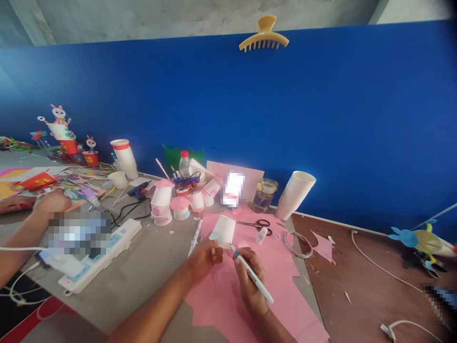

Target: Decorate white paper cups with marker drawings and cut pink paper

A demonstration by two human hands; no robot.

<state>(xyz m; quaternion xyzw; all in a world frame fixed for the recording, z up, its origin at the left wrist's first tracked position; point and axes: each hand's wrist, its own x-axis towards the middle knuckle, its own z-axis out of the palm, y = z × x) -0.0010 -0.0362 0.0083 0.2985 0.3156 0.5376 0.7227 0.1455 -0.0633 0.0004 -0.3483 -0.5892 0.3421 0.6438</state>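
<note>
Head view: left hand is pinching the lower edge of a white paper cup with pale blue colouring, holding it tilted above a large pink paper sheet. Right hand is pinching a slim white marker with a blue tip; tip is pointing at the cup's lower corner, contact unclear. Sheet is covering part of a grey tabletop, a brown tabletop adjoining at right. Behind, a tall blue partition is standing before a grey concrete wall.
</note>
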